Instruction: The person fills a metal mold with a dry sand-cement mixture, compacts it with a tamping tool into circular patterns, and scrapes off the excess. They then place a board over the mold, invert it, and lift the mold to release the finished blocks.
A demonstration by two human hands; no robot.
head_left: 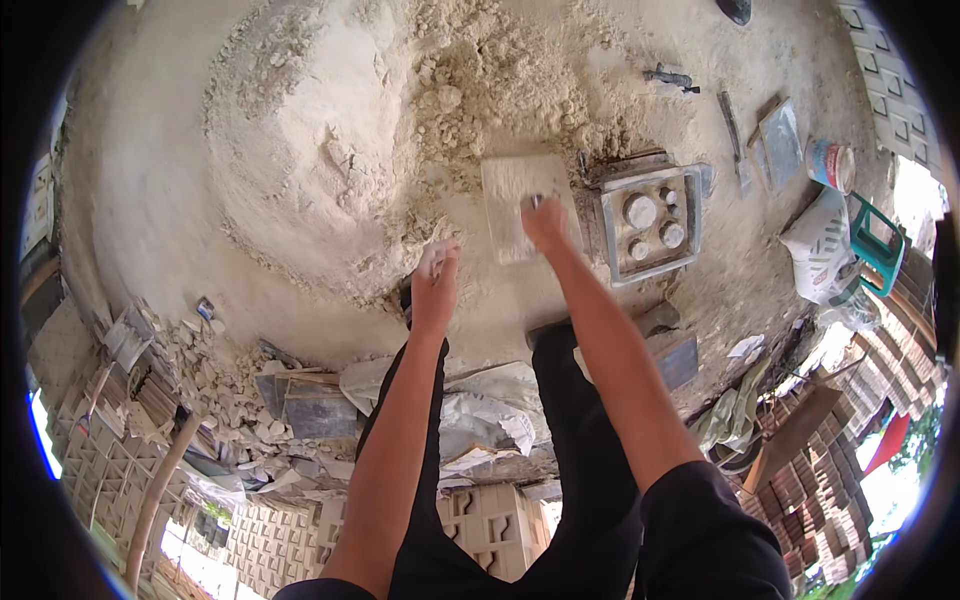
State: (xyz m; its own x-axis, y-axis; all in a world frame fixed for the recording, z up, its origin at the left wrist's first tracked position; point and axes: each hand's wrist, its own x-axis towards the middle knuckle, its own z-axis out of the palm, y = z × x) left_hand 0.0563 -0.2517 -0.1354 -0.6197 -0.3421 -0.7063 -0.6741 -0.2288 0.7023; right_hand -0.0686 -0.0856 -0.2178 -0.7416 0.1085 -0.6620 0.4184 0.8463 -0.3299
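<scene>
Dusty beige rectangular board [512,222], gripped centrally by the right hand [544,222]; left hand [436,280], nearer left, half-curled, contents unclear.

- 1 o'clock: board [507,225], pale cream.
- 2 o'clock: mould frame [697,215], dull grey; discs [640,211] within, chalky off-white.
- 2 o'clock, outermost: bucket [826,164], red-white-blue.
- 3 o'clock: stool [880,262], teal-green; sack [818,250], white, grey-marked.
- 4 o'clock: stacked tiles [820,495], reddish-brown.
- 5 o'clock: trousers [585,425], black.
- 10 o'clock: powder mound [310,130], pale beige.

Arms [606,325] outstretched, hands [545,224] apart
</scene>
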